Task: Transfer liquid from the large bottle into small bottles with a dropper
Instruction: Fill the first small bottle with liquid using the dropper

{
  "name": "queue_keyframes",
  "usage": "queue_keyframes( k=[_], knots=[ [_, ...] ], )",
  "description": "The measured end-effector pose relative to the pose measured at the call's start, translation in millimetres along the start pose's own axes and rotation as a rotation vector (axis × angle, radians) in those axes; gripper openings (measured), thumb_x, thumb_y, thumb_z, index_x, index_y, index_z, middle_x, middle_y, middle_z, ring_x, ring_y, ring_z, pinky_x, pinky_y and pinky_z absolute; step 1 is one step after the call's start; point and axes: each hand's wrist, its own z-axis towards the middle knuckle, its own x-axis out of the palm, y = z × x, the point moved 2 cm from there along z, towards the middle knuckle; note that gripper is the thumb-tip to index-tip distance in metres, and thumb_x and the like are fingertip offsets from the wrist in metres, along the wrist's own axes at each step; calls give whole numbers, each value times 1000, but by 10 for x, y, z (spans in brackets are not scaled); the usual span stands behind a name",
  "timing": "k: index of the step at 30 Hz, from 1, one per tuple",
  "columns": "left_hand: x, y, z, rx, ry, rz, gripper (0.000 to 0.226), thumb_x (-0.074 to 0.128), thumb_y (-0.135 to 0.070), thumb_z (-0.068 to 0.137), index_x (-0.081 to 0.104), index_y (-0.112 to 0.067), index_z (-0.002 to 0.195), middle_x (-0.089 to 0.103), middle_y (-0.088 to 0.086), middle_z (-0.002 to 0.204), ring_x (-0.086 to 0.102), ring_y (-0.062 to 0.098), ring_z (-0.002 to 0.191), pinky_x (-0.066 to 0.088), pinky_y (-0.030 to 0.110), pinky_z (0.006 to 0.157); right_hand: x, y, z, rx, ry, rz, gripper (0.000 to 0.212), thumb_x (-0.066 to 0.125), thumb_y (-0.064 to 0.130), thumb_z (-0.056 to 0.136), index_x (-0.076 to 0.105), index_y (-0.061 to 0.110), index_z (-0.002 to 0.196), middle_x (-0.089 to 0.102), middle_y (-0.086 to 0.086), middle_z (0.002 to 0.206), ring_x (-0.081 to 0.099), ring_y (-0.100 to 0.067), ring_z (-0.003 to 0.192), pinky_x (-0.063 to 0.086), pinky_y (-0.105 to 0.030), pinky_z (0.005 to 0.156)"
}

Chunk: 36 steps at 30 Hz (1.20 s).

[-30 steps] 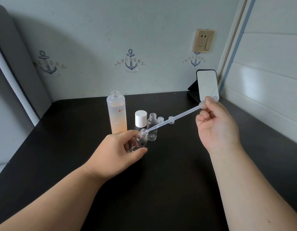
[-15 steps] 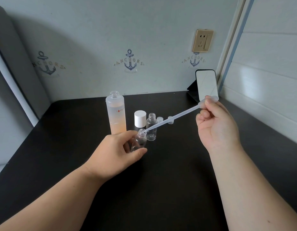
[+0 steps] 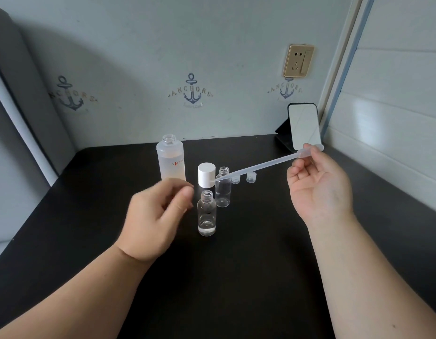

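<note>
Left hand point(image 3: 160, 214) hovers over the black tabletop point(image 3: 248, 277), fingers loosely curled, nothing in them — blurred, so finger detail is unclear. Just behind its fingertips stands the large bottle point(image 3: 171, 159), uncapped, frosted, with pale orange liquid; its base is hidden by the hand.

Just right of the left hand, apart from it: a small clear bottle point(image 3: 207, 212), upright, open neck, a shallow layer of clear liquid at the bottom. Behind that bottle, a white cap point(image 3: 206, 174) stands upright. Beside the cap, toward the right hand, a second small bottle point(image 3: 222, 187), also upright and open; cannot tell if it holds any liquid. Past it, two small clear screw caps point(image 3: 243, 178) sit on the tabletop below the dropper's stem.

Dropper point(image 3: 261, 165) — translucent, held at a slant; tip sits in front of the white cap, above and behind the first small bottle's mouth, not in it. Right hand point(image 3: 319, 187) pinches the bulb end between thumb and fingertips, other fingers curled in, palm facing the camera.

Behind the right hand, a mirror point(image 3: 305, 126) leans in the tabletop's far corner. Wall socket point(image 3: 298, 61) above it.
</note>
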Motion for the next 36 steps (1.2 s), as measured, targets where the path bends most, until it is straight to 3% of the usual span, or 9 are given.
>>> queue_keyframes(
  k=[3,5,8,10,14,22,30,33,36],
  knots=[
    [-106,33,13,-91,-283,-17,14,48,-49,92,57,-39,95,62,-14,85,59,7,75,45,23,65,14,-8,-9,14,0,-11,10,68,9,90,78,6,89,70,-3,76,64,-13,63,53,-23,61],
    [-116,93,52,-191,-346,-37,23,55,-48,85,52,-40,106,58,-15,94,59,2,82,45,22,70,21,-16,-16,22,0,-22,15,69,9,90,80,7,81,71,-4,77,66,-13,64,54,-23,62],
    [-61,190,116,-309,-253,-53,57,66,-45,77,45,-35,129,56,-14,110,57,-9,93,43,16,75,31,-24,-24,25,8,-37,7,68,10,91,73,6,88,71,-3,78,66,-13,65,54,-23,63],
    [-10,247,136,-356,-147,-40,65,72,-47,81,42,-36,138,57,-23,113,56,-15,98,43,17,76,28,-32,-21,28,7,-32,5,68,10,92,70,6,93,72,-3,79,66,-12,66,54,-23,63],
    [25,320,152,-367,-59,107,43,72,-48,88,51,-39,125,62,-25,103,62,-5,96,44,14,71,37,-40,-26,41,16,-38,6,67,11,94,71,6,95,73,-3,81,68,-13,70,56,-24,67],
    [8,209,138,-283,-23,69,32,74,-39,89,52,-62,98,61,-39,100,58,-16,93,48,6,59,46,-35,-32,12,25,-24,8,66,12,97,69,6,100,75,-2,88,72,-13,77,56,-24,71],
    [30,105,131,-247,27,148,48,74,-37,88,46,-75,100,58,-37,107,61,-1,94,58,39,81,49,-15,-31,-44,27,-72,5,67,12,96,69,8,97,74,-1,87,70,-12,78,56,-23,73],
    [29,111,136,-232,27,165,47,74,-35,88,48,-73,102,56,-37,106,60,1,96,54,33,80,48,0,-37,-72,32,-78,6,68,11,95,72,11,91,73,-2,86,69,-13,77,56,-24,72],
    [15,140,130,-210,-2,204,38,73,-34,87,55,-55,113,56,-31,102,53,-9,97,43,22,74,51,20,-46,-97,56,-102,16,67,9,94,77,15,84,73,-2,85,68,-12,75,54,-22,73]
  ],
)
